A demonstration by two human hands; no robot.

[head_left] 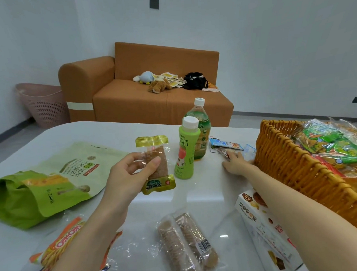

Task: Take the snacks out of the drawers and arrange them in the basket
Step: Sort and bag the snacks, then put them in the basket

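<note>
I see bare table (212, 187) between the juice bottle (186, 153) and basket (293, 171). Biscuit box (257, 228) crowds my near right.

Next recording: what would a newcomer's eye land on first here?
The left hand holds a gold-and-green wrapped snack up over the middle of the white table, with two green bottles standing just behind it. At right, the right hand reaches flat toward small packets beside the wicker basket, which already holds bright snack bags.
</note>
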